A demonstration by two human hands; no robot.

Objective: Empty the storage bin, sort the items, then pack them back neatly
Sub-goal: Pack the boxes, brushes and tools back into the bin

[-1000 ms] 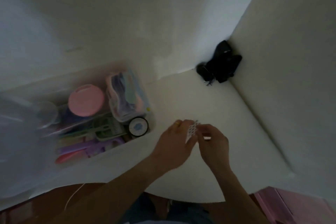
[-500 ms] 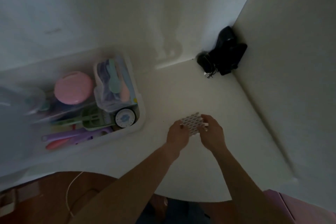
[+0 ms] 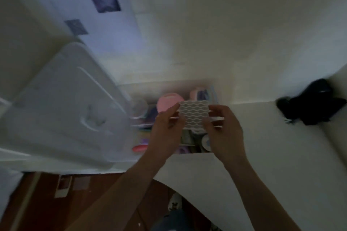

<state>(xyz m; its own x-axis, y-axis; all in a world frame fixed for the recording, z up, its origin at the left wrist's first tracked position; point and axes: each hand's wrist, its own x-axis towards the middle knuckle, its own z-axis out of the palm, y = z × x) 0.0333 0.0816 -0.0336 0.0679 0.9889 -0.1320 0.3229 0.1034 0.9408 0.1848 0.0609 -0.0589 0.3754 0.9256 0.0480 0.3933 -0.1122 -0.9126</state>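
Holding a white lattice mat (image 3: pixel 193 114) stretched flat between both hands, above the open storage bin (image 3: pixel 216 93). Left hand (image 3: pixel 165 133) pinching the mat's left edge, thumb and fingertips curled onto it; right hand (image 3: pixel 226 131) pinching the right edge the same way, fingers folded round the border. Wavy cut-out pattern on the mat facing up toward the camera, sheet roughly level, slightly blurred.

Nearest to the camera, below the grip: two bare forearms rising from the bottom edge, a strip of denim (image 3: pixel 174 219) and a white shoe (image 3: pixel 174 203) between them, brown floor (image 3: pixel 84 202) to the left.

Directly under the grip: bin contents, mostly hidden by the hands. Just left of the left hand, a red-pink handle (image 3: pixel 139 148) and a purple piece (image 3: pixel 144 141). Beneath the right hand, part of a round white dial-like item (image 3: pixel 205 142). Just beyond the mat's left corner, a round pink lid (image 3: pixel 168 101); beyond its right corner, a clear case of pastel items (image 3: pixel 203 94), too blurred to name.

Well left of the grip: the translucent bin lid (image 3: pixel 63 114), tilted up on edge. Right of the grip: bare white tabletop (image 3: pixel 272 146).

Far right, in the corner against the wall: a black bundle (image 3: pixel 315 103), shape unclear. Far beyond, upper left: two dark square pictures (image 3: pixel 104 1) on a pale wall.
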